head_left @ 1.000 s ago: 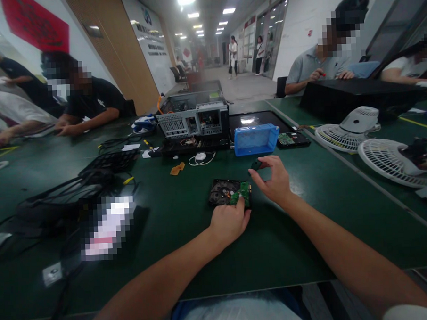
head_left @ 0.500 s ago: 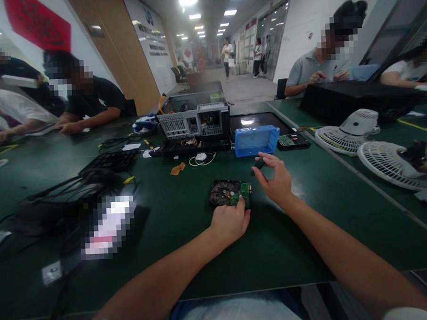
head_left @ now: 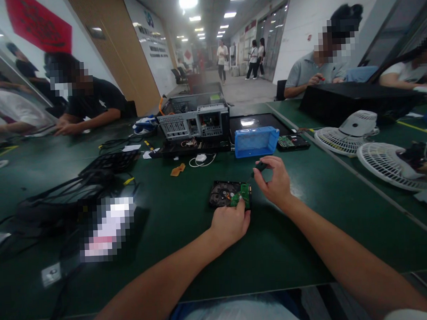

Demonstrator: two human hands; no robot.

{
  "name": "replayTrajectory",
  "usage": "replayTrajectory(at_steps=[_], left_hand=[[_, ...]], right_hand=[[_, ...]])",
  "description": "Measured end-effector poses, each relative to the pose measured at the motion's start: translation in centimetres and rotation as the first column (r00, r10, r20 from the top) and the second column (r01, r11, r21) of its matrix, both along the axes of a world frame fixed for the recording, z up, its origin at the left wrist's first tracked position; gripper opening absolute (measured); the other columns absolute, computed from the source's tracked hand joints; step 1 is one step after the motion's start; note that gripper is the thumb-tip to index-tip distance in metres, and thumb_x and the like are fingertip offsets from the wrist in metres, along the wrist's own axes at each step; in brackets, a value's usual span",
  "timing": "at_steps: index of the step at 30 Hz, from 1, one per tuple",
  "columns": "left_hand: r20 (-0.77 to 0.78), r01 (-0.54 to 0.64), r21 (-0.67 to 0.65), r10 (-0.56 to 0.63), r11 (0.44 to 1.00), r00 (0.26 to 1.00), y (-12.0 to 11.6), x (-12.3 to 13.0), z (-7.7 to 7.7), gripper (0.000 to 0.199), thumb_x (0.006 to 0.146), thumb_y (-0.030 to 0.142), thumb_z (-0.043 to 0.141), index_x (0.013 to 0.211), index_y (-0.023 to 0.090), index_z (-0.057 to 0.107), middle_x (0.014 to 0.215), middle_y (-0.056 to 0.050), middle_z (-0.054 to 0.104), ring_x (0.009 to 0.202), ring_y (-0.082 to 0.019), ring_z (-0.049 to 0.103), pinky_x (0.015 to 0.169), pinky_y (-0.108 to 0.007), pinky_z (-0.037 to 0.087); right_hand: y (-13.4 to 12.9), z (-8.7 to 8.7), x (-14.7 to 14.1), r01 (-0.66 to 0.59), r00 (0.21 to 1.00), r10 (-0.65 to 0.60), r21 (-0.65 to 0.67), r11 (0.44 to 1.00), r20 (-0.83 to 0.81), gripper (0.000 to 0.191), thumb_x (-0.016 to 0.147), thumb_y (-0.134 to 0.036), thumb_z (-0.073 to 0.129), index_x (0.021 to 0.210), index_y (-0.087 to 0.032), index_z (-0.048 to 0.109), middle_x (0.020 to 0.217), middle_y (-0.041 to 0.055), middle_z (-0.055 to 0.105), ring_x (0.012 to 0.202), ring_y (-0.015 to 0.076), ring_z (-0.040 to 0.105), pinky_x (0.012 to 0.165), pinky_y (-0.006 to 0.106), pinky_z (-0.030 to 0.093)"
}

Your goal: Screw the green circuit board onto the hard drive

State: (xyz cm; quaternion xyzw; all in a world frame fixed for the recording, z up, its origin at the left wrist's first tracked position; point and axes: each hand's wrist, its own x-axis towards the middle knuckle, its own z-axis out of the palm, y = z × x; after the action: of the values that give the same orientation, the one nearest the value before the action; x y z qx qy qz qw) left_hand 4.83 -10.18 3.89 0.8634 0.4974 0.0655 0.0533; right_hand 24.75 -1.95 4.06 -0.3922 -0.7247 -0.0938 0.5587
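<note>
A hard drive [head_left: 222, 193] with a green circuit board [head_left: 243, 190] at its right end lies on the green table. My left hand [head_left: 230, 221] grips the drive's near edge, its index finger on the board. To the right of the drive, my right hand [head_left: 275, 180] is raised a little, with a small dark tool [head_left: 259, 167] pinched between thumb and fingers. The tool's tip is too small to make out. Behind my right hand a blue plastic box [head_left: 257, 142] stands tipped on its side.
An opened computer case [head_left: 194, 120] stands behind. Another drive [head_left: 293, 142] lies right of the blue box. White fan parts [head_left: 340, 138] are at the right, black cables [head_left: 48, 195] and a blurred bright device [head_left: 108, 228] at the left. People sit across the table.
My right hand has shifted slightly down with the dark tool, toward the drive. My left hand stays on the drive. People in the far corridor have moved.
</note>
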Motion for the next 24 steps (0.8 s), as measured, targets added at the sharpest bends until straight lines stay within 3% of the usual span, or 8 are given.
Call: replayTrajectory(at_steps=[4, 7, 13, 24], left_hand=[[0.010, 0.005, -0.009, -0.005, 1.000, 1.000, -0.1, 0.0, 0.2, 0.051, 0.104, 0.040, 0.043, 0.144, 0.010, 0.054, 0.093, -0.014, 0.077, 0.081, -0.027, 0.076, 0.074, -0.039, 0.058], [0.001, -0.005, -0.001, 0.005, 1.000, 1.000, 0.0, 0.0, 0.0, 0.051, 0.103, 0.039, 0.044, 0.144, 0.010, 0.054, 0.093, -0.014, 0.077, 0.081, -0.028, 0.076, 0.075, -0.039, 0.058], [0.006, -0.002, 0.021, 0.002, 1.000, 1.000, 0.1, 0.1, -0.5, 0.052, 0.103, 0.040, 0.043, 0.145, 0.009, 0.054, 0.093, -0.015, 0.076, 0.081, -0.029, 0.075, 0.075, -0.042, 0.058], [0.022, -0.002, 0.018, 0.002, 1.000, 1.000, 0.0, 0.0, -0.3, 0.052, 0.104, 0.039, 0.042, 0.143, 0.009, 0.055, 0.093, -0.015, 0.077, 0.080, -0.028, 0.075, 0.074, -0.041, 0.058]], right_hand=[[0.2, -0.5, 0.1, 0.027, 0.999, -0.030, -0.088, 0.996, -0.040, 0.040, 0.093, -0.032, 0.068, 0.128, -0.024, 0.050, 0.119, 0.0096, 0.061, 0.084, 0.0186, 0.067, 0.075, 0.038, 0.062], [0.1, -0.5, 0.3, 0.042, 0.999, -0.044, -0.073, 0.996, -0.026, 0.042, 0.091, -0.033, 0.072, 0.126, -0.024, 0.052, 0.116, 0.0089, 0.060, 0.074, 0.0158, 0.065, 0.069, 0.036, 0.062], [-0.5, 0.2, 0.0, -0.007, 1.000, 0.007, -0.029, 1.000, 0.020, 0.043, 0.092, -0.026, 0.066, 0.132, -0.023, 0.051, 0.117, 0.0108, 0.057, 0.079, 0.0180, 0.064, 0.072, 0.039, 0.062], [-0.5, 0.3, 0.1, 0.032, 0.999, -0.031, -0.017, 0.999, 0.043, 0.043, 0.093, -0.025, 0.063, 0.134, -0.024, 0.053, 0.112, 0.0104, 0.059, 0.079, 0.0196, 0.063, 0.075, 0.043, 0.061]])
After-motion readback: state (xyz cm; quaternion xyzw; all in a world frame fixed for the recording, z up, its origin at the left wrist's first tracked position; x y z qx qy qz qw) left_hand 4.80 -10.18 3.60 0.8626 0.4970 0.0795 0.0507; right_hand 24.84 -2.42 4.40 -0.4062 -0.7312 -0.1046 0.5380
